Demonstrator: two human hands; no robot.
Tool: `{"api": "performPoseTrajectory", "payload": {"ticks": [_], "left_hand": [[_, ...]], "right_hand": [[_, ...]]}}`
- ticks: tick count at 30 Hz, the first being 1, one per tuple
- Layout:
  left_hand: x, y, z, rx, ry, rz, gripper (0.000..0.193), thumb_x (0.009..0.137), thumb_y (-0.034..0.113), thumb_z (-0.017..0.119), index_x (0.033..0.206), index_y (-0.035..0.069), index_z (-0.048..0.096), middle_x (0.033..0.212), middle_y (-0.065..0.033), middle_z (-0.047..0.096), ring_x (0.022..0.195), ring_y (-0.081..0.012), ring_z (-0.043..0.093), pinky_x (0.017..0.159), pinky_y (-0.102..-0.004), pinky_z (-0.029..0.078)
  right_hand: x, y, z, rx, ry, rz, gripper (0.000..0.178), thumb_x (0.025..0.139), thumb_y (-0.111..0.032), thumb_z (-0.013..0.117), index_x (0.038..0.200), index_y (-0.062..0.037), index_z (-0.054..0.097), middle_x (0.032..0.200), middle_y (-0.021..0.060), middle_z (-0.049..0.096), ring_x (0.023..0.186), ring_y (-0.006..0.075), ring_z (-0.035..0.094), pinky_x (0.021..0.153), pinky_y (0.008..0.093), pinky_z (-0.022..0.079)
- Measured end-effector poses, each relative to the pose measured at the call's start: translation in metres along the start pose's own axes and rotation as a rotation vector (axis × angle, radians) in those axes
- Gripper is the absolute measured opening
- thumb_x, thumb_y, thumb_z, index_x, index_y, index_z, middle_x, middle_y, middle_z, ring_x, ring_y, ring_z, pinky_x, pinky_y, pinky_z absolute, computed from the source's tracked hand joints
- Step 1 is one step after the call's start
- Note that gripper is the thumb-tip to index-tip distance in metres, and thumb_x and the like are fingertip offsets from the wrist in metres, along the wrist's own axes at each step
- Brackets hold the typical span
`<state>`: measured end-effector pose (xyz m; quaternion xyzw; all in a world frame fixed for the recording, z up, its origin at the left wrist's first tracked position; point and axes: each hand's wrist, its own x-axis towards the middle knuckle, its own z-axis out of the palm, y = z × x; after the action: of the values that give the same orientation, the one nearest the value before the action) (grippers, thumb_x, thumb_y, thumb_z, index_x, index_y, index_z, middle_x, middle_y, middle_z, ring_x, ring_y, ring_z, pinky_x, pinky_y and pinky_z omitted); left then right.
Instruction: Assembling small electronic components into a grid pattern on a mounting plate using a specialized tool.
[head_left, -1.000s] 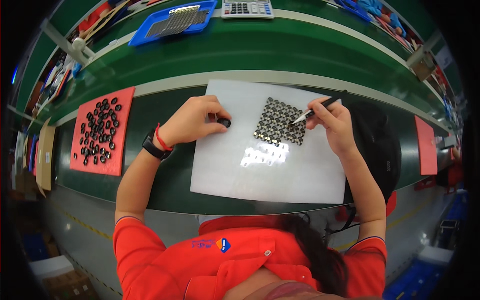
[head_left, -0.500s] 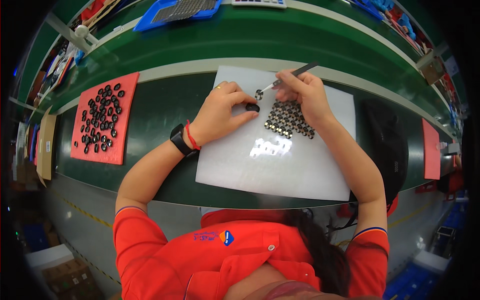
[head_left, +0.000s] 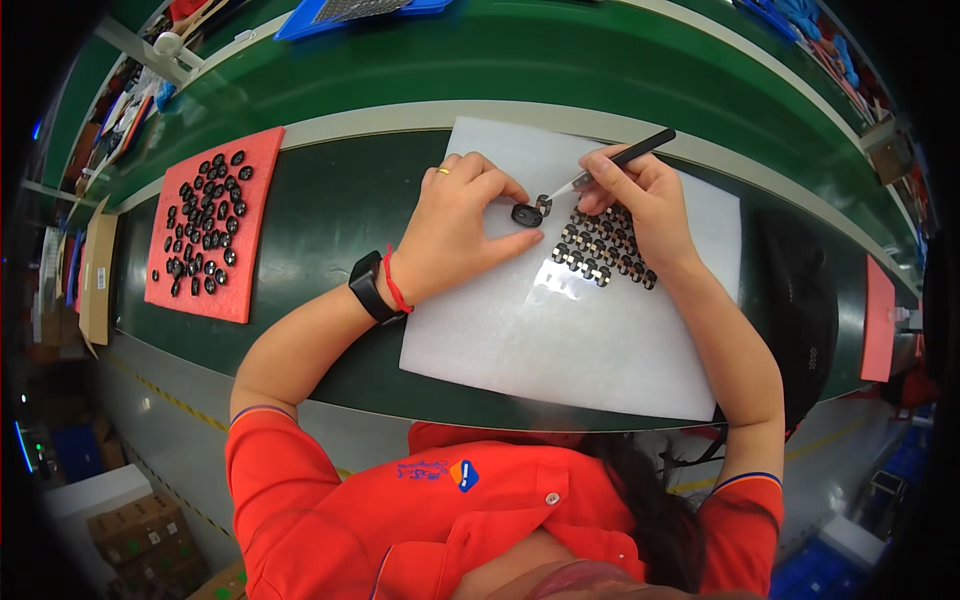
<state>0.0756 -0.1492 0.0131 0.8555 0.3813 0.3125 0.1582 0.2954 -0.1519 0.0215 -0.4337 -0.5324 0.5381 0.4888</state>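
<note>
My left hand [head_left: 462, 222] rests on the white sheet [head_left: 480, 340], thumb and index finger around a glossy black oval part [head_left: 525, 215]. In my right hand [head_left: 640, 195] is a pair of tweezers [head_left: 640, 148] with a black handle and pale tips. The tips meet a small black-and-metallic piece [head_left: 543, 204] right beside the oval part; whether the two touch is too small to tell. Below my right fingers, several rows of similar small pieces [head_left: 603, 250] lie on the sheet.
A pink foam mat [head_left: 245, 290] at the left carries many black oval parts [head_left: 208, 215]. A black bag [head_left: 800, 300] lies right of the sheet. Another pink mat [head_left: 877, 320] sits farther right. At the back, a blue tray [head_left: 300, 22] stands on a green shelf [head_left: 400, 70].
The view has shifted a little. The small piece at the tweezer tips has come down from above the oval part to its right side. My left thumb and index finger have spread slightly.
</note>
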Motion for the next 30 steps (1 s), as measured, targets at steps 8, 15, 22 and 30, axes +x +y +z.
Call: {"api": "performPoseTrajectory", "payload": {"ticks": [8,15,22,30], "left_hand": [[-0.003,0.007,-0.011,-0.115,-0.125,-0.052,0.050,0.064,0.020,0.077,0.110,0.011,0.060,0.084,-0.0004,0.058,0.084,-0.0157,0.055,0.083,-0.0293,0.032],[-0.002,0.002,-0.012,-0.185,-0.159,-0.090,0.043,0.066,0.018,0.074,0.108,0.011,0.063,0.077,0.0019,0.059,0.078,-0.0132,0.054,0.082,-0.0287,0.033],[-0.003,0.004,-0.008,-0.159,-0.131,-0.124,0.029,0.067,0.015,0.073,0.095,0.012,0.068,0.076,0.0023,0.059,0.075,-0.0124,0.053,0.081,-0.0279,0.033],[-0.003,0.007,-0.006,-0.167,-0.097,-0.176,0.028,0.065,0.015,0.074,0.093,0.011,0.068,0.076,0.0021,0.059,0.075,-0.0126,0.054,0.080,-0.0278,0.034]], "right_hand": [[-0.003,0.001,0.000,0.022,-0.013,0.003,0.023,0.090,-0.020,0.058,0.094,0.0025,0.061,0.077,0.0074,0.062,0.065,0.0105,0.061,0.061,0.0214,0.049],[-0.003,0.002,0.002,0.003,-0.025,0.017,0.023,0.090,-0.019,0.058,0.096,0.0030,0.061,0.078,0.0080,0.062,0.066,0.0110,0.061,0.061,0.0213,0.049],[-0.005,0.004,0.007,-0.018,-0.021,0.063,0.021,0.089,-0.017,0.059,0.097,0.0030,0.061,0.080,0.0085,0.063,0.066,0.0112,0.061,0.061,0.0207,0.049],[-0.007,0.004,0.008,-0.037,-0.034,0.077,0.021,0.088,-0.016,0.061,0.097,0.0032,0.061,0.080,0.0080,0.063,0.067,0.0101,0.060,0.062,0.0201,0.049]]}}
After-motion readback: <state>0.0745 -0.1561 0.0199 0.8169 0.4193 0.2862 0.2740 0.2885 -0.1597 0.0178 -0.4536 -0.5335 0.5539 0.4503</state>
